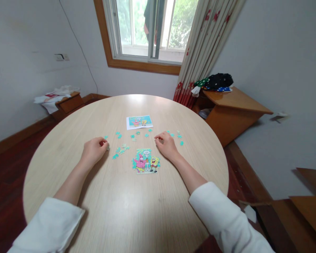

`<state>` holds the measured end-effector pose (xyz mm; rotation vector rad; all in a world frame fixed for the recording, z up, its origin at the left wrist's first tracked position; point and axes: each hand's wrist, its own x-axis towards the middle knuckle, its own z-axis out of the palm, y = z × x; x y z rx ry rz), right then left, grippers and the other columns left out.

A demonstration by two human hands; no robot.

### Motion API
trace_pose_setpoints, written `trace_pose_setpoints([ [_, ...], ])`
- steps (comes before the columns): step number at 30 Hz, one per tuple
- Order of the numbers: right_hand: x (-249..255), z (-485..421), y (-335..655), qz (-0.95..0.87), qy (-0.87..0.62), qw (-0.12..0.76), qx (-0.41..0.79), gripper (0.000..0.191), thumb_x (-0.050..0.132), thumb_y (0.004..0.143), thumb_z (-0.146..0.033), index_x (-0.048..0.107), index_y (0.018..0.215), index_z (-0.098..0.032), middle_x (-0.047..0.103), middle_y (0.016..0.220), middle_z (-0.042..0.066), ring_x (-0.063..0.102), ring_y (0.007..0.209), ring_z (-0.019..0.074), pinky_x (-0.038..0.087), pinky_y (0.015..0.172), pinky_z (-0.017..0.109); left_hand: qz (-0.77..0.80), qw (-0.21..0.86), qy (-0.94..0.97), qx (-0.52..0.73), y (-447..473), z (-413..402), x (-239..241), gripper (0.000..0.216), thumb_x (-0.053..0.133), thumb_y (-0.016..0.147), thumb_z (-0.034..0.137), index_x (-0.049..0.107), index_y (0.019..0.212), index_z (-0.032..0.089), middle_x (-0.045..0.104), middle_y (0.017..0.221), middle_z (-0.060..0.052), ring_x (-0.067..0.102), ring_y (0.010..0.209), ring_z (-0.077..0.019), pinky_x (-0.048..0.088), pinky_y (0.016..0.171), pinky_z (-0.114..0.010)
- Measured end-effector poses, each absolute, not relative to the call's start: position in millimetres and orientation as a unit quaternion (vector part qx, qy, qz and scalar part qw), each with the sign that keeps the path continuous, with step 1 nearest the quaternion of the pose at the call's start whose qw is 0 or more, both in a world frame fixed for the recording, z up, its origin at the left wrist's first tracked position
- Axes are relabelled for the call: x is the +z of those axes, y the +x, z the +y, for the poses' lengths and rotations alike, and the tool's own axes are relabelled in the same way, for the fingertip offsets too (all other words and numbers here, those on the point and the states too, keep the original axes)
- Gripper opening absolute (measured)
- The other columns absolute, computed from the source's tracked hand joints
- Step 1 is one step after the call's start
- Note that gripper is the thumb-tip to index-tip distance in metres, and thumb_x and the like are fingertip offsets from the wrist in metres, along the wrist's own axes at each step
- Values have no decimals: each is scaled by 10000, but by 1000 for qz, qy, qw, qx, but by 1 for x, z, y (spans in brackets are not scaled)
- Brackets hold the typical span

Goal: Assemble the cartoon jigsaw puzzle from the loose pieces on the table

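Observation:
A partly joined jigsaw puzzle (146, 161) lies flat on the round table, showing a pink starfish, a tall pale figure and a yellow square character. Left of it, my left hand (94, 150) is closed in a pinch, with a small pale-green puzzle piece (108, 147) at its fingertips. My right hand (167, 144) hovers or rests just above and right of the joined part, its fingers curled together; what they hold, if anything, is too small to make out. Loose turquoise pieces (121, 150) lie in a cluster near my left hand, and several more (133, 136) are scattered between both hands.
Behind the pieces lies a picture card (139, 122) with the same characters. The pale wooden table (116, 203) has a round edge. Beyond it stand a window (150, 31), a curtain (200, 45), and a wooden cabinet (234, 98) with clothes on top.

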<state>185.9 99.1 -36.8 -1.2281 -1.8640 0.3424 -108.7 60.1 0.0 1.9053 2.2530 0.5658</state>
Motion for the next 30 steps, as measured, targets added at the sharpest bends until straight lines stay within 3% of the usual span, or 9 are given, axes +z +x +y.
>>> trace_pose_setpoints([
  [9,-30,104,211,-739,-518,408,139,158,521,786,-130,671,788,-180,601,768,42,538,694,155,436,717,316,758,87,607,222,-114,60,-4,305,426,716,344,664,777,164,680,741,-66,622,722,-211,432,669,-290],
  [15,-27,97,218,-774,-496,364,148,168,530,815,-111,684,843,-172,589,826,51,554,784,161,433,765,320,760,90,598,236,-115,60,-5,284,437,704,354,651,765,178,666,716,-50,612,701,-201,429,666,-283],
  [21,-25,91,218,-805,-483,301,167,148,663,761,-151,669,908,-165,569,949,58,530,899,172,418,850,341,755,100,600,245,-114,60,-4,258,451,692,344,637,738,171,649,690,-47,593,673,-190,410,644,-275],
  [30,-22,89,214,-809,-496,257,184,61,606,800,-114,640,827,-156,551,927,61,510,897,168,392,847,333,751,114,594,265,-112,60,-3,200,486,692,311,628,705,171,630,638,-31,585,643,-184,401,622,-274],
])
